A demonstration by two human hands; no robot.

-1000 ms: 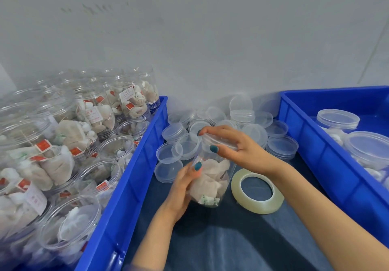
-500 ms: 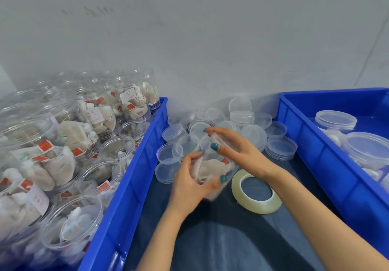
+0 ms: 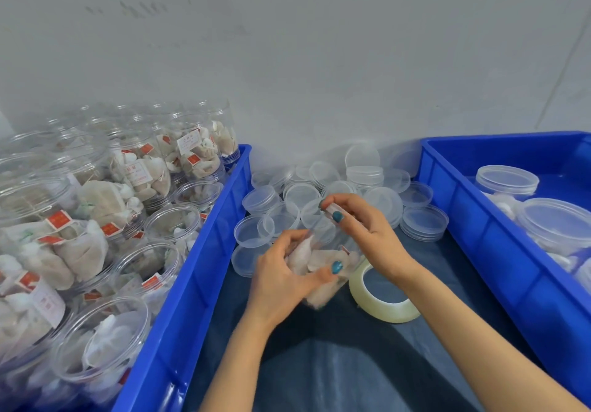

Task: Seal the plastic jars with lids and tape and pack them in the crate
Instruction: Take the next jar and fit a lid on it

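While the left hand (image 3: 281, 280) wraps its grip round the clear plastic jar of white sachets (image 3: 319, 261), the right hand (image 3: 367, 235) pinches its clear round lid (image 3: 329, 208). The tilted jar lies between them, just beside the translucent tape roll (image 3: 383, 311).

the jar (image 3: 323, 263) is showing smeared, its filling readable only as pale bags. the left hand (image 3: 281, 280) is gripping and covering its near side. the right hand (image 3: 363, 232) is pinching the lid (image 3: 327, 207), hiding most of it, and its wrist is overlapping the tape roll (image 3: 387, 311). the left crate (image 3: 198, 283) and the right crate (image 3: 479, 235) are running off the frame edges. the print on the labels (image 3: 189, 143) is appearing too small to read.
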